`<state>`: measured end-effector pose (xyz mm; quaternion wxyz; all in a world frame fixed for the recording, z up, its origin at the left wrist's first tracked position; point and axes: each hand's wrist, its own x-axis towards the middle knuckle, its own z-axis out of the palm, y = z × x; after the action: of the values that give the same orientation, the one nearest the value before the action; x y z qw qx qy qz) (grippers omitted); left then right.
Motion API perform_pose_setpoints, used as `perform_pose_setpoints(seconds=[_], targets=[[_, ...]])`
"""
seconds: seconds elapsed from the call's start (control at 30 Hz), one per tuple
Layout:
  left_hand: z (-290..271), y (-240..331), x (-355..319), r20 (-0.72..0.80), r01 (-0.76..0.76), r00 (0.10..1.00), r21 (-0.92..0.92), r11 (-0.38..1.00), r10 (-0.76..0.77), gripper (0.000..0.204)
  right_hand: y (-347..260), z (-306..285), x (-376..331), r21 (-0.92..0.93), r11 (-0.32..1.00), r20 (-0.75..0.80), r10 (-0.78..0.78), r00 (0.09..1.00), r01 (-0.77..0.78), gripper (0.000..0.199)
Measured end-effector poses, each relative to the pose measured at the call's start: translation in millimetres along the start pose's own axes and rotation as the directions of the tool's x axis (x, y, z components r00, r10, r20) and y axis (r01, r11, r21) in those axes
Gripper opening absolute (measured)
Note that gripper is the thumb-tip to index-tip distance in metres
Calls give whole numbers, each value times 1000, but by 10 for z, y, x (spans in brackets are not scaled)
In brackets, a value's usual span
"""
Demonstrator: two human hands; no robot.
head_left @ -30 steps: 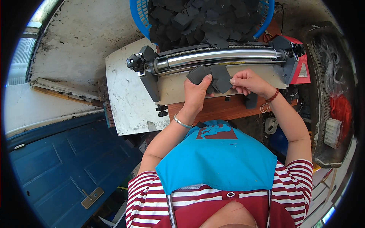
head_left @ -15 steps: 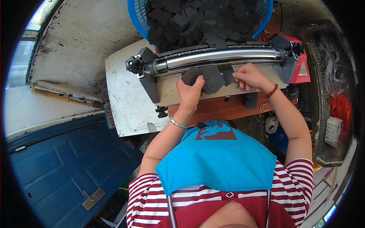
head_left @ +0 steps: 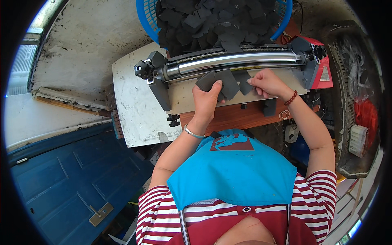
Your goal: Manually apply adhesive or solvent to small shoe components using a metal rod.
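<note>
Both hands work at the front of the shiny metal roller [head_left: 237, 61]: the left hand [head_left: 207, 98] pinches a stack of dark foam squares [head_left: 222, 83] just below the roller, and the right hand [head_left: 267, 81] presses its fingertips on a single dark foam piece [head_left: 245, 81] lying flat on the grey feed plate [head_left: 183, 96] beneath the roller. Doing this well probably means sliding the single piece in square to the roller with fingertips kept back from the nip, while the left hand keeps the stack clear. Behind the roller, the blue basket [head_left: 147, 16] holds a heap of such pieces.
</note>
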<state>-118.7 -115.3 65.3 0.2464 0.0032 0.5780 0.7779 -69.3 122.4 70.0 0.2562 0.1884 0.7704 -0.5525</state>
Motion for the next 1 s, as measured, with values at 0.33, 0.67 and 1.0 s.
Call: perform_pose_setpoints(seconds=[0.33,0.67,1.0], targets=[[102,15,-42,58,67,996,-65,996,-63,20,-165,243,-164,128,989,106,-90,990,76,34],[74,-36,-74,128,129,984,-40,991,-122,29,-88,133,-7,113,990,-217,-61,974,88,40],[47,24,-80,198,186,968,-170,968,-151,28,-100,368,-182,201,957,51,-222,974,208,26]])
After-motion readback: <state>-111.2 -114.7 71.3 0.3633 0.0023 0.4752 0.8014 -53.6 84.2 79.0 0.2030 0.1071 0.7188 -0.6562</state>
